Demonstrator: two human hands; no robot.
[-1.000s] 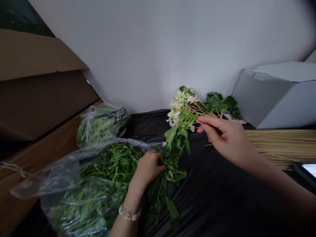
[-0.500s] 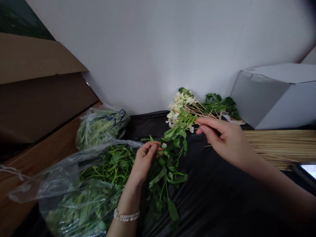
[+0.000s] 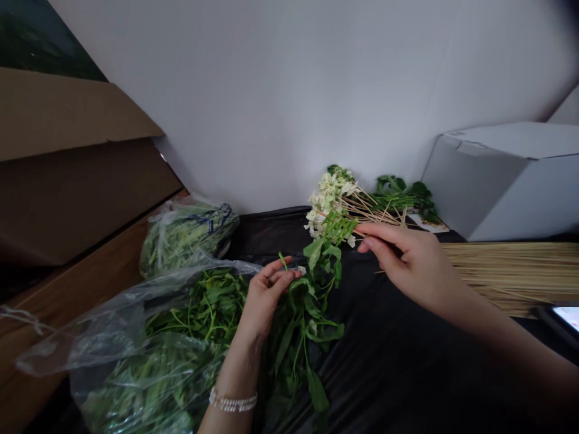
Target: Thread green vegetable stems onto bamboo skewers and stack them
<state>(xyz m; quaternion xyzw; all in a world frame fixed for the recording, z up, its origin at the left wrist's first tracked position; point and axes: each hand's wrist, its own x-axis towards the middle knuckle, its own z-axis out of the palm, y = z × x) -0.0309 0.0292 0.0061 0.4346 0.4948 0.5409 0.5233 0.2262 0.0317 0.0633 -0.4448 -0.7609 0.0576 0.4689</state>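
Observation:
My right hand point(image 3: 414, 259) pinches the end of a thin wooden skewer point(image 3: 359, 233) between thumb and fingers. Short lengths of green stem are threaded side by side along it, and leafy greens point(image 3: 332, 256) dangle below. Left of that, my left hand point(image 3: 266, 295) holds a leafy green stem point(image 3: 283, 261) whose cut end pokes up between the fingers. A small white scrap point(image 3: 301, 270) is at its fingertips. Just behind the loaded skewer lie finished-looking skewers of pale cabbage-like leaves point(image 3: 332, 193). Loose leafy greens point(image 3: 294, 337) hang or lie between my arms; their support is hidden.
An open clear bag of greens point(image 3: 212, 307) lies by my left forearm, with a tied bag point(image 3: 185, 235) behind. Skewered greens point(image 3: 402, 196), a white box point(image 3: 502, 181), bare skewers point(image 3: 520, 268) and a phone point(image 3: 563, 316) are at right. A cardboard box point(image 3: 76, 193) stands left.
My left fingers have loosened a little and tilted around the stem. My right hand keeps its pinch on the skewer. The whole view has shifted slightly.

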